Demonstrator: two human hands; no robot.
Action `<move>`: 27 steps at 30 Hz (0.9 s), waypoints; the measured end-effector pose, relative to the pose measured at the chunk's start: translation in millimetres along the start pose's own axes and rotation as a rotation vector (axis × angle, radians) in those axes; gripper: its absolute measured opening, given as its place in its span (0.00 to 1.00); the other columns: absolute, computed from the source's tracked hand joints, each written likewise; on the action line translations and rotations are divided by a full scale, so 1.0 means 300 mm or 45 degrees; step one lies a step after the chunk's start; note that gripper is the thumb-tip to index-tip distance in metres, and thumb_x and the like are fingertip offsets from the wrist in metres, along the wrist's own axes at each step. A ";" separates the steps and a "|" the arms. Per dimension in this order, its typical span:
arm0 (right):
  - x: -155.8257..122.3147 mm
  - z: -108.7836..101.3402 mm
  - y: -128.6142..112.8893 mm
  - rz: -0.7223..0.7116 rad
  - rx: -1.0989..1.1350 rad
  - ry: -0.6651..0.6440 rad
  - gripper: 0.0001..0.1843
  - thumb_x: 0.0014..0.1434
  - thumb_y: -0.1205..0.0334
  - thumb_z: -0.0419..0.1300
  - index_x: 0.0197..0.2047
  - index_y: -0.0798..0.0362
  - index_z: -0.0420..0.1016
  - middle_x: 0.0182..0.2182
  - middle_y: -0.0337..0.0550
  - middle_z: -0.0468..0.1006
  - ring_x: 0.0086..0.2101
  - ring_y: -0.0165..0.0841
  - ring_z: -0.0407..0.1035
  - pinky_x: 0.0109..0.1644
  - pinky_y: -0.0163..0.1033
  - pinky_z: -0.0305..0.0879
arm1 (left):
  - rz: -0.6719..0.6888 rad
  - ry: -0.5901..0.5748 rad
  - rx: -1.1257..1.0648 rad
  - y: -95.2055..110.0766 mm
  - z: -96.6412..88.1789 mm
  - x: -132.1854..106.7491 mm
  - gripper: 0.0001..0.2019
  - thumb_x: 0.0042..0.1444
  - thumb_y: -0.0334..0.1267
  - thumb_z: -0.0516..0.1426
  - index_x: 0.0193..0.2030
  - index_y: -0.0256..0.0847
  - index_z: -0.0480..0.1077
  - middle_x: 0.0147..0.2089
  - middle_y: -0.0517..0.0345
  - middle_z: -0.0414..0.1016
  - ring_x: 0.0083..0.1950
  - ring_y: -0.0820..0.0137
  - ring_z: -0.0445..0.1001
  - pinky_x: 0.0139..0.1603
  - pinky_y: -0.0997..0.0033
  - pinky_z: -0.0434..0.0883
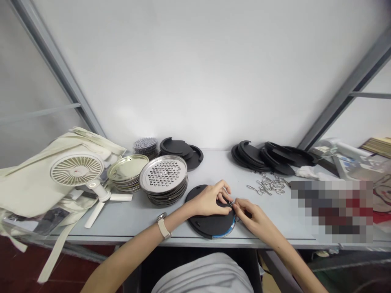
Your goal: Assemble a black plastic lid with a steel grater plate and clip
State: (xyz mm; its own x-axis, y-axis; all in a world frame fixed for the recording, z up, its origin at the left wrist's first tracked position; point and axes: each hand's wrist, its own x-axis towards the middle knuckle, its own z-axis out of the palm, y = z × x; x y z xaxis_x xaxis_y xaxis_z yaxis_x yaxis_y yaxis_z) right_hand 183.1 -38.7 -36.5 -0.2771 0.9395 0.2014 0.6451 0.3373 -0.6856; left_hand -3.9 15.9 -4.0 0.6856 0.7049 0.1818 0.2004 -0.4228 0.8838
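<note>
A black round disc (210,228) with a blue strip along its near right edge lies flat on the table in front of me. Over its top reaches my left hand (210,198), fingers curled, thumb and forefinger closing around a small metal clip (231,204) at the disc's right edge. From the other side, the fingertips of my right hand (249,213) pinch the same clip. My fingers partly hide the clip, so its exact fit on the disc cannot be made out.
Loose metal clips (270,184) lie right of the disc, before stacked black round covers (253,156). On the left stand stacked round grater plates (165,175), gold-rimmed discs (128,169), a white fan (77,171) and cream fabric bags (33,181). A blurred patch covers the right.
</note>
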 end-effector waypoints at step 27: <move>0.002 0.005 0.005 -0.002 0.014 0.016 0.21 0.66 0.51 0.45 0.23 0.50 0.53 0.21 0.34 0.57 0.26 0.32 0.56 0.31 0.36 0.56 | -0.011 -0.018 -0.052 -0.002 0.000 0.001 0.20 0.42 0.29 0.62 0.43 0.40 0.62 0.42 0.53 0.78 0.37 0.72 0.76 0.37 0.75 0.70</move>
State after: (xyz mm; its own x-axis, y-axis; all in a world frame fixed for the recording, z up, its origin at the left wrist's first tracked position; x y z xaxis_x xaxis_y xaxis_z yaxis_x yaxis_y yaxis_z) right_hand 182.9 -37.6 -38.5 -0.2692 0.9397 0.2110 0.6365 0.3380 -0.6932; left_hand -3.9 16.5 -4.4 0.6939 0.7002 0.1680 0.1778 -0.3927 0.9023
